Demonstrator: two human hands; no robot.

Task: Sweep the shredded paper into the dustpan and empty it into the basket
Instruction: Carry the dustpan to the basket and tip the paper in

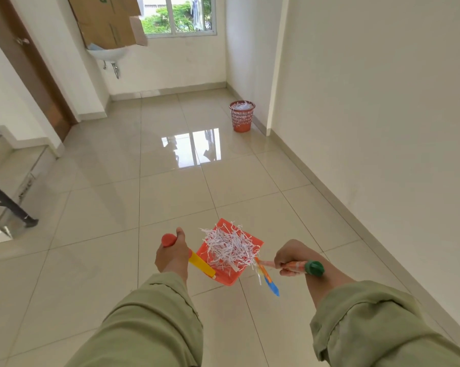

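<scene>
Green sleeves fill the bottom of the view, and from them both hands reach forward over the tiled floor (pixel 170 186). At about seven o'clock of the frame's centre, the left hand (pixel 172 256) is clenched round the dustpan handle (pixel 201 264), whose red end cap pokes out above the fist and whose yellow shaft runs down toward four o'clock into the orange dustpan (pixel 230 256). That pan carries a loose heap of shredded paper (pixel 227 246), piled high enough that strands overhang its edges. At five o'clock the right hand (pixel 289 262) grasps the broom handle (pixel 299 266), its green cap pointing to three o'clock and its long axis lying nearly level, so the blue and orange brush end (pixel 269 280) sits just beside the pan's near corner. What the coming move turns on, I judge, is the basket (pixel 242 116): it stands well apart at roughly one o'clock from the pan, against the right wall by the corner, already holding white shreds. The sweeping looks done and the carry to the basket remains (the left hand, bearing the load, is the one that must get there). Keeping the pan level matters, since the heap sits loose and could spill.
</scene>
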